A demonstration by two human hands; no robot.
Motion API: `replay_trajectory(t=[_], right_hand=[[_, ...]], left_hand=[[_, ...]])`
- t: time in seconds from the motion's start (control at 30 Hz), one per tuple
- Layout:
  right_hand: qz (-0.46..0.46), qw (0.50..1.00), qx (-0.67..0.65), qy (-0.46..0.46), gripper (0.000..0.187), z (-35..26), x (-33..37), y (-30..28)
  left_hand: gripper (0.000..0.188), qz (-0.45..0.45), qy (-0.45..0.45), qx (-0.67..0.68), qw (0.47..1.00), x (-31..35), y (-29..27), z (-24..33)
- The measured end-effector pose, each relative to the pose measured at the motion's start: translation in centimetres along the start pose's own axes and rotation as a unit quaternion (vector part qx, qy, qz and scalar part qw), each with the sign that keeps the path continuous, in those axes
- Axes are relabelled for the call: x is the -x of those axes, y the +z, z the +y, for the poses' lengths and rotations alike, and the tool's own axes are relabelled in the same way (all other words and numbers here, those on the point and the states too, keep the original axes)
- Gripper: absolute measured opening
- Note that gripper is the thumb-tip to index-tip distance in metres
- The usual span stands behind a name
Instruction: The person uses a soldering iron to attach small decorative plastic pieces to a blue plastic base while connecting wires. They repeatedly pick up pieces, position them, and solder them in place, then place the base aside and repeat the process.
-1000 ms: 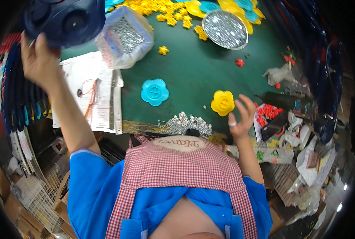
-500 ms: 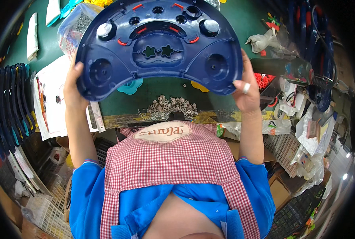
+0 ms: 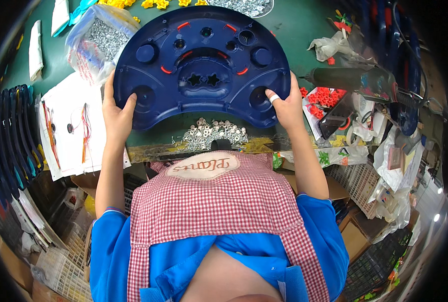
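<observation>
A dark blue, arched plastic shell [image 3: 204, 103] is held between my two hands, its hollow inner side facing up. Red pieces show through several slots, and two star-shaped holes sit near its middle. My left hand [image 3: 119, 117] grips the left end, thumb on the inner face and fingers behind the rim. On the right end, my right hand [image 3: 286, 108] holds the same way, a pale band round one finger. Just below the shell's inner curve lies a pile of small screws and washers [image 3: 211, 135] at the table's near edge.
A plastic bag of small metal parts [image 3: 105, 38] stands at the back left, near yellow star pieces [image 3: 161, 4]. A dark power screwdriver [image 3: 352, 78] lies on the right beside red star pieces [image 3: 324, 96]. Several blue shells [image 3: 12, 136] stand stacked at the far left.
The shell has come down onto or close to the table and looks smaller now. Both hands have moved inward with it, still gripping its ends.
</observation>
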State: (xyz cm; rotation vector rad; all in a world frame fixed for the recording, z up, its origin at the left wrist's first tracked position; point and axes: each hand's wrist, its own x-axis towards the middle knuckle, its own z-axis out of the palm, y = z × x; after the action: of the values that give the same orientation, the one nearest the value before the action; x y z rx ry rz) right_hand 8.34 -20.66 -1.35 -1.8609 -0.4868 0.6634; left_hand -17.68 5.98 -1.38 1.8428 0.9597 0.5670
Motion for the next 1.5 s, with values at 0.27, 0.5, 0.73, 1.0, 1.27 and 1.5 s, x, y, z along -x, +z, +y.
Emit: replay_trajectory(t=[0.27,0.5,0.73,1.0,1.27,1.5], right_hand=[[0.049,0.999,-0.015,0.01,0.06,1.8,-0.4,-0.7],[0.031,0.997,0.071,0.002,0.059,1.9,0.5,-2.7],[0.026,0.997,0.066,-0.004,0.062,1.6,0.2,-1.7],[0.038,0.993,0.113,0.013,0.065,0.4,0.7,-1.5],[0.093,0.894,0.265,-0.348,0.042,-6.2,-1.5,-0.7],[0.039,0.876,0.447,-0.178,0.017,-5.8,-13.4,-0.6]], left_hand=[[0.058,-0.04,0.017,0.322,0.946,-1.2,-1.1,1.4],[0.038,0.02,-0.061,0.086,0.994,1.8,2.3,0.3],[0.035,0.058,-0.02,0.001,0.998,2.3,2.0,-0.3],[0.036,0.042,0.018,-0.134,0.99,2.0,1.5,-0.6],[0.026,0.089,0.297,-0.287,0.906,-5.5,1.0,6.9],[0.012,-0.046,0.289,-0.418,0.86,-20.5,12.5,3.7]])
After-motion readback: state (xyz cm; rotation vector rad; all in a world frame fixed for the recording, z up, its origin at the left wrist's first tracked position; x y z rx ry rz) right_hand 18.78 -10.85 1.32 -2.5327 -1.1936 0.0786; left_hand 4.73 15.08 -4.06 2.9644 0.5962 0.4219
